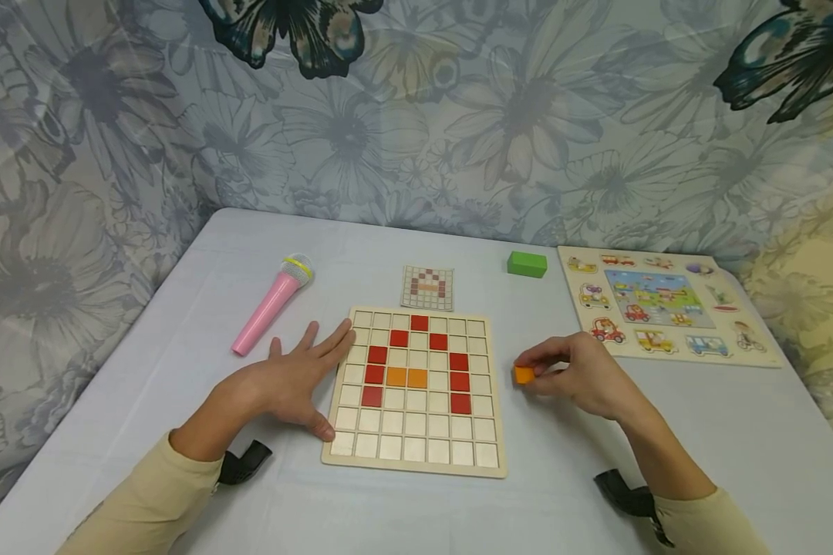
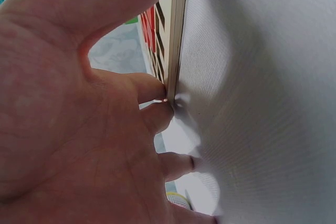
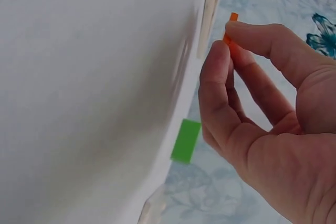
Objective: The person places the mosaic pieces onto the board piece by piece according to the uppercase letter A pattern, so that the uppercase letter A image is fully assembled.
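Observation:
A wooden grid board [image 1: 416,468] lies flat, with several red tiles [image 1: 460,382] in an arch shape and two orange tiles [image 1: 406,377] side by side between its legs. My left hand [image 1: 288,385] rests at the board's left edge with fingers spread, thumb and index finger touching the frame. To the right of the board, my right hand [image 1: 583,374] pinches an orange tile [image 1: 524,375] between thumb and fingers. The right wrist view shows this orange tile [image 3: 233,19] edge-on at the fingertips. Behind the board lies a small pattern card [image 1: 427,288] with a similar arch.
A pink toy microphone [image 1: 267,312] lies left of the board. At the back right are a green block [image 1: 527,264] and a wooden vehicle puzzle board [image 1: 729,358]. White cloth [image 1: 278,509] covers the table, and a floral curtain [image 1: 423,139] hangs behind it.

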